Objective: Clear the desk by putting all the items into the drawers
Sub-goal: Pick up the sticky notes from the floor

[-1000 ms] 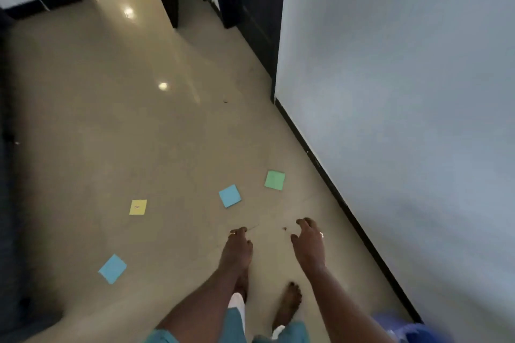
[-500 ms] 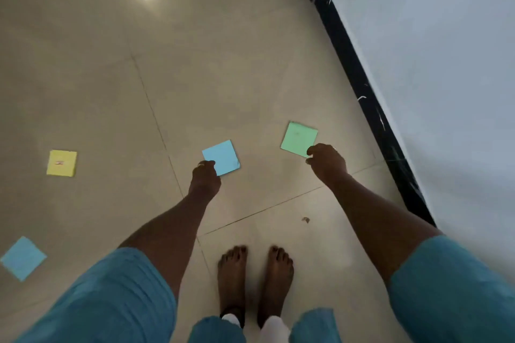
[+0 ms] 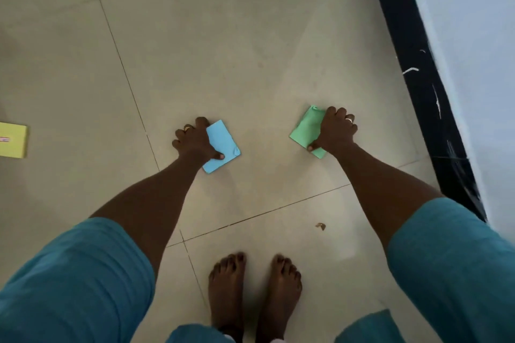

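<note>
A blue sticky-note pad [image 3: 224,146] lies on the beige tiled floor, and my left hand [image 3: 193,140] is closed around its left edge, thumb on top. To the right, my right hand [image 3: 335,131] grips a green sticky-note pad [image 3: 306,128] by its right edge, thumb pressed at the pad's near corner. Both pads still touch or sit just above the floor. A yellow sticky-note pad [image 3: 12,140] rests on the floor at the far left edge of the view, apart from both hands.
I am bent over, my bare feet [image 3: 255,287] standing on the tiles below the hands. A black skirting board [image 3: 426,86] and a pale wall [image 3: 479,36] run along the right. A small brown scrap [image 3: 320,226] lies near my right arm.
I have bent lower and both hands have reached the floor. The left hand closed on the blue pad and the right hand closed on the green pad.
</note>
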The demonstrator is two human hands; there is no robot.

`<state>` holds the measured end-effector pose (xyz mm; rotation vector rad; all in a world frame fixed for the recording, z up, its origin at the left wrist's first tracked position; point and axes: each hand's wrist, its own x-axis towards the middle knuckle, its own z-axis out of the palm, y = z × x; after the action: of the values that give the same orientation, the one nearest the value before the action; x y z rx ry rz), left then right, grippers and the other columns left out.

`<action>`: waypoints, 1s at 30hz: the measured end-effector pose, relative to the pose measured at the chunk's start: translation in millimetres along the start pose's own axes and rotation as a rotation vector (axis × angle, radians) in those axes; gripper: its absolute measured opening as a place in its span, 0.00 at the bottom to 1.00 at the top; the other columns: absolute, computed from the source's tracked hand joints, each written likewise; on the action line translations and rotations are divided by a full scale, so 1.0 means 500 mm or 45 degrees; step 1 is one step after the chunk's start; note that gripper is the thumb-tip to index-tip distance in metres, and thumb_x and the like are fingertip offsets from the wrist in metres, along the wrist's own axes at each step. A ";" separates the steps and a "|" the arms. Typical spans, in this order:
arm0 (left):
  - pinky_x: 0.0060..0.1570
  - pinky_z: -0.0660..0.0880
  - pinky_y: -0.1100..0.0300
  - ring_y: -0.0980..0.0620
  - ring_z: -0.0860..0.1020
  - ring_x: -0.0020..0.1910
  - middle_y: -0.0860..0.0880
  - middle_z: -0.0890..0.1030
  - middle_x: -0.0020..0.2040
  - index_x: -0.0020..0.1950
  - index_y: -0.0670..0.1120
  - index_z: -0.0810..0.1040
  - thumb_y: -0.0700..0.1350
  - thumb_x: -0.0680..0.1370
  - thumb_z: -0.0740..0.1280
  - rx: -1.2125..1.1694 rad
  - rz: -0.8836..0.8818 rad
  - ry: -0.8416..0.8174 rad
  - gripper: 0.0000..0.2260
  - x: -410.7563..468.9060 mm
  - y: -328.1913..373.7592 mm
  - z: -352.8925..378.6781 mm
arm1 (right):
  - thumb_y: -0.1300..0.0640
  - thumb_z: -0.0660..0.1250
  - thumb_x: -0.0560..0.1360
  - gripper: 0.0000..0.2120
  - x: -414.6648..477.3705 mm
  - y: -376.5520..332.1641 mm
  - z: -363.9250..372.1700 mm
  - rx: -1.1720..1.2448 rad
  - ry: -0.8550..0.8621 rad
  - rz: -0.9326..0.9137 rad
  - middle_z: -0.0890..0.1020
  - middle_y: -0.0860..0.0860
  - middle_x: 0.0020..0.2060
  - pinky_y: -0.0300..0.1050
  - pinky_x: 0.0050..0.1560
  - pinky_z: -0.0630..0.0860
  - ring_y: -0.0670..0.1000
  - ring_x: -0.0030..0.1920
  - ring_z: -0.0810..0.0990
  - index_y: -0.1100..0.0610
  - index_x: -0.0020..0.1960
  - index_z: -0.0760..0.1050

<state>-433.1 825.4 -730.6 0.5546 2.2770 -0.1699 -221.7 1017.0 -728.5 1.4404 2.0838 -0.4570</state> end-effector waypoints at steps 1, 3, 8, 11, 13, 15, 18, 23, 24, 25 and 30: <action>0.62 0.64 0.47 0.39 0.65 0.66 0.41 0.70 0.64 0.69 0.48 0.63 0.51 0.68 0.76 0.001 0.001 -0.028 0.35 0.004 -0.001 -0.005 | 0.51 0.80 0.59 0.43 0.001 0.003 0.000 0.075 -0.027 0.041 0.66 0.60 0.63 0.55 0.59 0.70 0.63 0.64 0.67 0.63 0.65 0.62; 0.64 0.64 0.49 0.39 0.65 0.67 0.39 0.70 0.66 0.71 0.45 0.64 0.50 0.75 0.69 0.006 0.037 -0.064 0.27 0.003 -0.007 -0.012 | 0.54 0.77 0.65 0.36 -0.005 0.012 0.000 0.259 -0.075 0.087 0.63 0.62 0.64 0.55 0.61 0.69 0.64 0.65 0.66 0.63 0.65 0.63; 0.56 0.70 0.53 0.38 0.74 0.61 0.36 0.75 0.62 0.66 0.37 0.70 0.41 0.80 0.60 -0.367 0.101 -0.032 0.15 -0.103 -0.003 -0.038 | 0.61 0.69 0.72 0.19 -0.104 0.046 -0.042 0.620 -0.129 0.101 0.73 0.63 0.60 0.46 0.56 0.70 0.61 0.60 0.74 0.65 0.60 0.71; 0.49 0.72 0.53 0.40 0.76 0.54 0.37 0.77 0.60 0.63 0.38 0.72 0.40 0.80 0.61 -0.617 0.025 -0.036 0.13 -0.225 0.014 -0.063 | 0.63 0.69 0.71 0.10 -0.218 0.077 -0.097 0.902 -0.134 0.179 0.75 0.58 0.47 0.43 0.42 0.66 0.54 0.48 0.74 0.59 0.50 0.70; 0.54 0.76 0.50 0.39 0.77 0.55 0.37 0.77 0.59 0.62 0.39 0.72 0.40 0.79 0.62 -0.775 -0.060 -0.066 0.12 -0.319 0.039 -0.090 | 0.66 0.69 0.70 0.14 -0.315 0.104 -0.142 1.254 -0.161 0.309 0.73 0.56 0.42 0.41 0.33 0.65 0.53 0.42 0.71 0.56 0.46 0.65; 0.56 0.76 0.44 0.39 0.77 0.56 0.37 0.77 0.59 0.62 0.40 0.71 0.40 0.79 0.61 -0.899 -0.118 -0.117 0.12 -0.415 0.073 -0.122 | 0.69 0.67 0.70 0.17 -0.417 0.130 -0.191 1.545 -0.179 0.427 0.73 0.55 0.38 0.39 0.29 0.67 0.54 0.38 0.72 0.53 0.48 0.64; 0.55 0.76 0.48 0.42 0.76 0.53 0.41 0.76 0.57 0.66 0.42 0.70 0.38 0.80 0.60 -1.026 -0.091 -0.186 0.14 -0.577 0.140 -0.202 | 0.71 0.65 0.73 0.19 -0.574 0.163 -0.298 1.899 -0.201 0.596 0.75 0.56 0.42 0.42 0.34 0.72 0.52 0.37 0.75 0.54 0.57 0.66; 0.59 0.75 0.45 0.40 0.77 0.56 0.41 0.77 0.59 0.66 0.43 0.70 0.39 0.80 0.59 -0.898 0.086 -0.326 0.14 -0.780 0.193 -0.283 | 0.72 0.61 0.75 0.14 -0.796 0.214 -0.393 2.227 -0.099 0.774 0.77 0.58 0.47 0.40 0.34 0.66 0.52 0.36 0.74 0.59 0.57 0.71; 0.57 0.75 0.48 0.40 0.77 0.56 0.40 0.77 0.59 0.66 0.42 0.70 0.39 0.80 0.59 -0.862 0.126 -0.327 0.14 -0.813 0.206 -0.299 | 0.72 0.59 0.75 0.14 -0.836 0.223 -0.412 2.326 -0.048 0.816 0.77 0.58 0.46 0.40 0.35 0.67 0.53 0.37 0.75 0.58 0.56 0.70; 0.54 0.74 0.52 0.41 0.76 0.55 0.40 0.77 0.59 0.65 0.40 0.70 0.38 0.80 0.59 -0.806 0.224 -0.328 0.14 -0.864 0.226 -0.328 | 0.73 0.58 0.76 0.14 -0.890 0.242 -0.448 2.456 0.036 0.867 0.77 0.57 0.45 0.42 0.36 0.68 0.53 0.38 0.75 0.57 0.55 0.69; 0.43 0.69 0.57 0.45 0.73 0.45 0.40 0.78 0.51 0.59 0.38 0.73 0.38 0.80 0.58 -0.604 0.550 -0.354 0.09 -1.119 0.301 -0.420 | 0.74 0.58 0.76 0.15 -1.145 0.327 -0.577 2.767 0.445 1.007 0.78 0.57 0.44 0.45 0.40 0.72 0.54 0.41 0.76 0.61 0.58 0.69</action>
<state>-165.5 831.6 -175.5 0.6989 1.7925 0.4671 10.1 816.7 -142.1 3.1041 0.1264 -2.4769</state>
